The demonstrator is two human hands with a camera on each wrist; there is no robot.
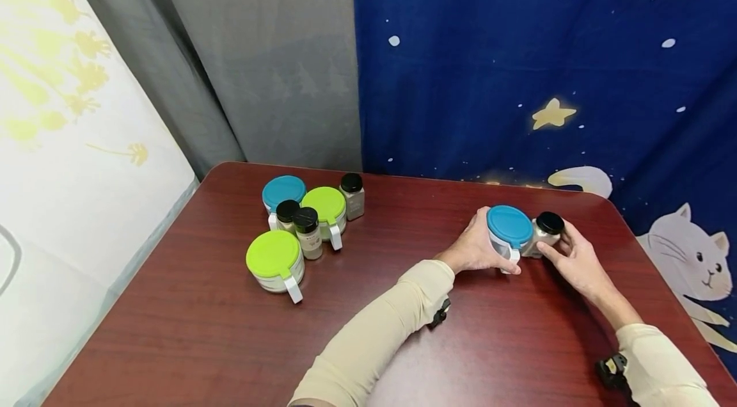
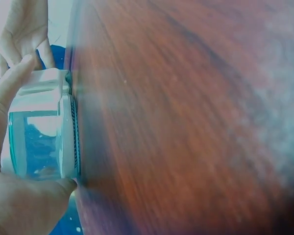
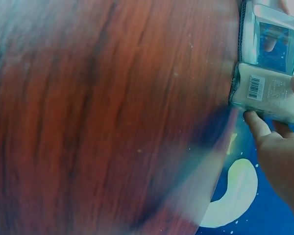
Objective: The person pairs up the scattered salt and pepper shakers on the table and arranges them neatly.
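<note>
At the right of the table in the head view, my left hand (image 1: 475, 246) grips a clear jar (image 1: 509, 226) with a round blue lid and a white handle. Close against its right side stands a spice jar (image 1: 549, 225) with a black cap, which my right hand (image 1: 583, 266) holds between thumb and fingers. The left wrist view shows the clear body of the blue-lidded jar (image 2: 39, 142), with fingers and thumb on either side. A barcode label shows on the spice jar (image 3: 267, 90) in the right wrist view, fingertips low on its side.
A group at the table's left holds two green-lidded jars (image 1: 273, 255), a blue-lidded jar (image 1: 285, 191) and several black-capped spice jars (image 1: 309, 237). The dark red table (image 1: 391, 215) ends at a grey curtain (image 1: 276, 61) and a blue star-patterned curtain (image 1: 460, 74) behind.
</note>
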